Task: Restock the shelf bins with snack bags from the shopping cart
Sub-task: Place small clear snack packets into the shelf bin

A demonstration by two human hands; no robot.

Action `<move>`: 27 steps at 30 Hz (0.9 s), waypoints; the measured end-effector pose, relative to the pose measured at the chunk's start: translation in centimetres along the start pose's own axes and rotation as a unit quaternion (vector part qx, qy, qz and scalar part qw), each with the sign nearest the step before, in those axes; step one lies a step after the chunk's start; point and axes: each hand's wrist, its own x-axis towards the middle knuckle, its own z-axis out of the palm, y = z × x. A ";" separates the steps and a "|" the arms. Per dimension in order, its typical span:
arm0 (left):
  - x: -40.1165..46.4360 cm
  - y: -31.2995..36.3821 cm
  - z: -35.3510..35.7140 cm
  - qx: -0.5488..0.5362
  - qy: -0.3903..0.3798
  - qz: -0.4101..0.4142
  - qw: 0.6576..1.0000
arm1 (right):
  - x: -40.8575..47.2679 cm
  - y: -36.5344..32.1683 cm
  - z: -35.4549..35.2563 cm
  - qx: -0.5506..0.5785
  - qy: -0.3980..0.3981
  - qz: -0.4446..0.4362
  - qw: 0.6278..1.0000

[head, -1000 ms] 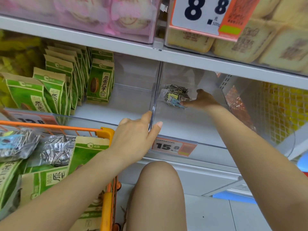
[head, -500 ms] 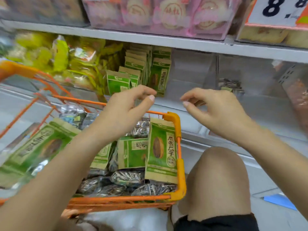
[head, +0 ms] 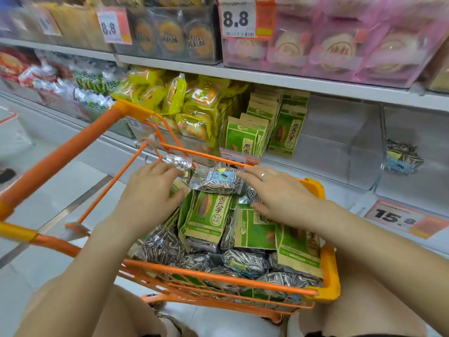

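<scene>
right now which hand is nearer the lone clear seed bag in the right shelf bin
The right hand. It lies over the cart's bags on the side toward the lone clear seed bag, which sits up and to its right. The left hand lies farther left.

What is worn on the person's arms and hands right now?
Both forearms are bare, with no sleeves, gloves or watch in view. The right hand wears a plain silver-coloured ring on one finger. The left hand shows no ring.
</scene>
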 end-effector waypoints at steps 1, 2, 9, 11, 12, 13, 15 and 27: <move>-0.2 -0.4 0.0 -0.002 -0.004 -0.015 1.000 | 1.2 0.0 0.4 -0.010 -0.005 -0.008 1.000; -0.4 -0.8 -0.1 -0.007 -0.004 -0.030 1.000 | 2.3 -0.1 0.8 -0.016 -0.013 -0.017 1.000; -3.0 -3.7 -1.5 -0.106 -0.020 -0.070 0.992 | 6.5 -1.2 1.6 -0.110 -0.035 -0.067 0.991; -3.9 -3.6 -1.9 -0.098 -0.025 -0.055 0.993 | 6.4 -1.2 1.6 -0.121 -0.014 -0.087 0.989; -4.3 -3.5 -2.0 -0.089 -0.030 -0.055 0.994 | 6.2 -1.3 1.6 -0.115 0.000 -0.094 0.989; -4.6 -3.4 -2.0 -0.075 -0.038 -0.060 0.995 | 5.8 -1.3 1.4 -0.098 0.013 -0.091 0.991; -5.3 -3.1 -1.9 -0.028 -0.061 -0.076 0.995 | 4.7 -1.5 0.6 -0.038 0.043 -0.055 0.997; -5.1 -0.6 -1.1 -0.284 -0.099 -0.105 0.948 | -1.1 -3.2 -0.3 0.540 0.184 0.185 0.800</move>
